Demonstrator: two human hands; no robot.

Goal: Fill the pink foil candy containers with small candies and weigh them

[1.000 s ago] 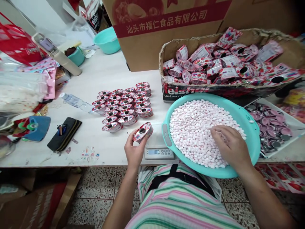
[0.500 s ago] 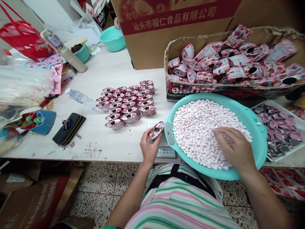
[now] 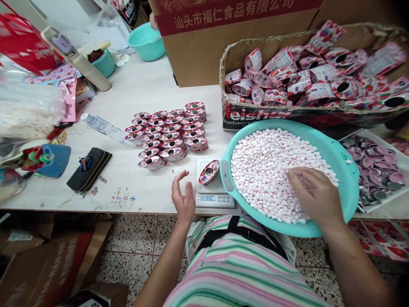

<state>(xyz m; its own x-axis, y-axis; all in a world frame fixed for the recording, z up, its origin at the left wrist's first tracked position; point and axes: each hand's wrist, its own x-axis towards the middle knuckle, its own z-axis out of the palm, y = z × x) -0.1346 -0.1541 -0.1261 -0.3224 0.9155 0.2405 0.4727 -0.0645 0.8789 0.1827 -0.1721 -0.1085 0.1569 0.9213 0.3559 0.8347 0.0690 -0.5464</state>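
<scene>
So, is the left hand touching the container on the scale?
Apart. The head view shows a strip of tabletop between the left hand and the container on the scale.

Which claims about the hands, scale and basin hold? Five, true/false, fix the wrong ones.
1. An oval container sits on the scale. True.

2. The scale's display is blank. False: it shows digits.

3. The right hand is at the white pieces in the turquoise basin. True.

4. The left hand is gripping the black pouch. False: the left hand holds nothing, its fingers are apart, and the black pouch lies on the table.

5. The torn carton behind the basin holds more containers. True.
</scene>
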